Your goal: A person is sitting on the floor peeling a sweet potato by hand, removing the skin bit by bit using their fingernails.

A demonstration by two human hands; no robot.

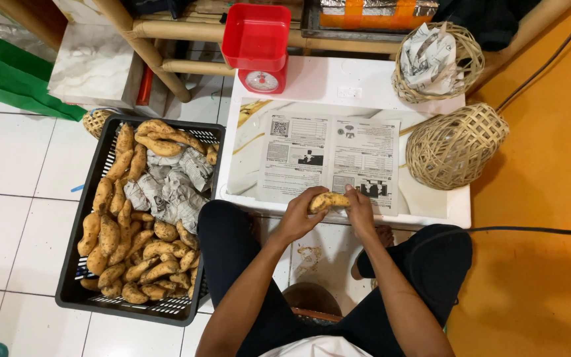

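A black slatted plastic crate (100, 198) stands on the pale tiled floor (14, 165), off the left edge of the low white surface (431, 205), heaped with knobbly tan sweet potatoes (110, 238) and crumpled newsprint. Flat printed sheets (328, 155) cover the surface; two woven baskets (454, 145) sit at its right edge, a red scale (259, 49) at the far edge. At the near edge, left hand (297, 217) and right hand (359, 210) each close their grip around one sweet potato (328, 200).

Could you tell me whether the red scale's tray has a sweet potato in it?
No, the red scale's tray sits bare, while the one sweet potato out of the black crate is gripped by both hands.
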